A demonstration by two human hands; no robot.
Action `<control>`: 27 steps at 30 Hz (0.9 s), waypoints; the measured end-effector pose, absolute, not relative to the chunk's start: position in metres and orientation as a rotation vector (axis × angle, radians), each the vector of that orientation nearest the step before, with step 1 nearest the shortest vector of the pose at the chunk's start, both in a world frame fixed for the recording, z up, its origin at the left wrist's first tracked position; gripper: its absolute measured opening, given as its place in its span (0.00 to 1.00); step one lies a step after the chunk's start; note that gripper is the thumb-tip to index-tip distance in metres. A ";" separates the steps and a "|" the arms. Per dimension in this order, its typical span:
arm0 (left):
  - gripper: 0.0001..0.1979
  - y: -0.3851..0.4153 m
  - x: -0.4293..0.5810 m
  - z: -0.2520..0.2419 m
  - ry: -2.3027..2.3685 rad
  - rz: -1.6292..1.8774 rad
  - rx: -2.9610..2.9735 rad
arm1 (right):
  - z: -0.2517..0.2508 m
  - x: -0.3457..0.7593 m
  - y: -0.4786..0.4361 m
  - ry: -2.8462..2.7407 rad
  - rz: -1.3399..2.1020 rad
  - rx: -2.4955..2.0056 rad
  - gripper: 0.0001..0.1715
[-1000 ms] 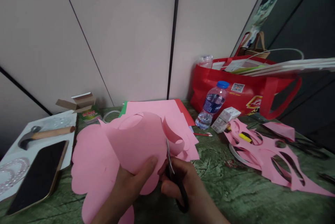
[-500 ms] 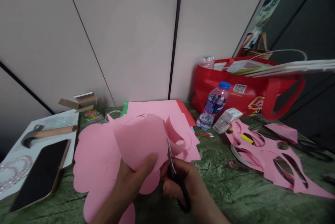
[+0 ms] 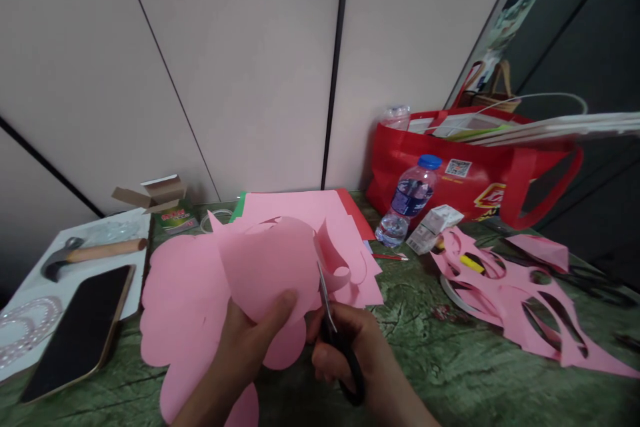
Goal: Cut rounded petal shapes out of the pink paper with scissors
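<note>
My left hand (image 3: 255,340) is closed on a sheet of pink paper (image 3: 273,264), its thumb lying on top and the other fingers hidden behind. In my right hand (image 3: 345,347) is a pair of black-handled scissors (image 3: 353,367). Their blades meet the right edge of the held paper, where a cut strip (image 3: 333,254) curls away. Beneath and to the left of my left hand lies a large pink paper shape with a scalloped edge (image 3: 180,287). A stack of pink sheets (image 3: 300,204) lies behind the held paper, with red and green sheets under it.
At left, a hammer (image 3: 95,252), a phone (image 3: 80,330) and a bead string (image 3: 33,327) rest on a white board. A small open box (image 3: 173,210) stands behind. To the right are a water bottle (image 3: 407,200), a red bag (image 3: 450,167) and cut pink scraps (image 3: 520,307).
The paper and my left hand have shifted very slightly. The scissors stay at the paper's right edge, and their blades look almost unchanged.
</note>
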State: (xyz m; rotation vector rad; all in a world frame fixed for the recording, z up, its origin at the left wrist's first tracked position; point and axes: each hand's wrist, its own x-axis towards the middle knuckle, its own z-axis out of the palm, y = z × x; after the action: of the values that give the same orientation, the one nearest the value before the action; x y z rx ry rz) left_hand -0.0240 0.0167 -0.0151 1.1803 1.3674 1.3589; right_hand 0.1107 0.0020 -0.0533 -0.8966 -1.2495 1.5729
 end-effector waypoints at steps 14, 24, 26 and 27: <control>0.09 0.013 -0.014 -0.005 1.503 1.372 1.177 | -0.058 0.099 -0.002 -1.145 1.608 -0.913 0.19; 0.10 0.006 -0.009 -0.002 1.493 1.341 1.059 | -0.048 0.107 0.002 -1.147 1.646 -0.799 0.21; 0.10 0.005 -0.010 -0.004 1.488 1.331 1.080 | -0.047 0.107 0.002 -1.143 1.643 -0.804 0.22; 0.11 0.005 -0.010 -0.004 1.481 1.323 1.093 | -0.046 0.107 0.002 -1.136 1.639 -0.809 0.23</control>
State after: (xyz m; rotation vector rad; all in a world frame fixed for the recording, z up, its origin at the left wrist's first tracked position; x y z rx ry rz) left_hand -0.0096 0.0054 -0.0042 1.0932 1.4812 1.3233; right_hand 0.1074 0.0020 -0.0464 -0.8091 -1.1358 1.6388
